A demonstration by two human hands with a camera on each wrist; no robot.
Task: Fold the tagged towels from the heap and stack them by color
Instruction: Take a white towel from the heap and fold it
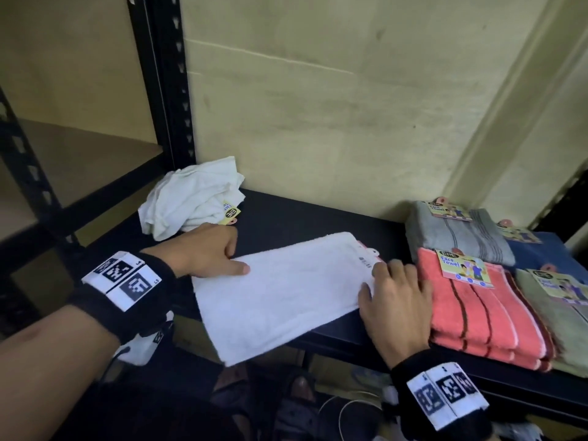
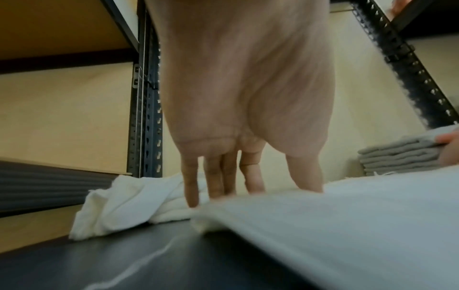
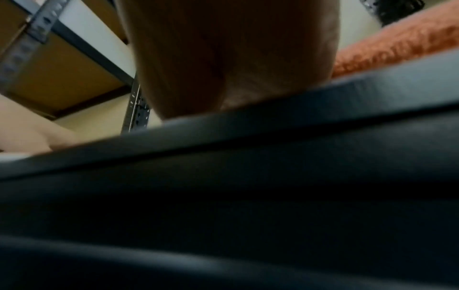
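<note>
A white towel (image 1: 286,294), folded into a long flat rectangle, lies slantwise on the black shelf (image 1: 305,214), its near corner hanging over the front edge. My left hand (image 1: 237,257) rests on its far left corner; in the left wrist view the straight fingers (image 2: 216,180) press down at the towel's (image 2: 347,215) edge. My right hand (image 1: 378,278) lies flat on the towel's right end, fingers spread. The heap of crumpled white towels (image 1: 194,198) with a paper tag sits behind the left hand. The right wrist view is dark, showing only my palm (image 3: 236,58).
Folded stacks stand at the right: coral (image 1: 477,313) beside my right hand, grey (image 1: 458,237), blue (image 1: 541,253) and green (image 1: 560,316) behind. A black rack upright (image 1: 168,90) and a wooden shelf (image 1: 79,148) stand at left. Sandals and a cable lie on the floor below.
</note>
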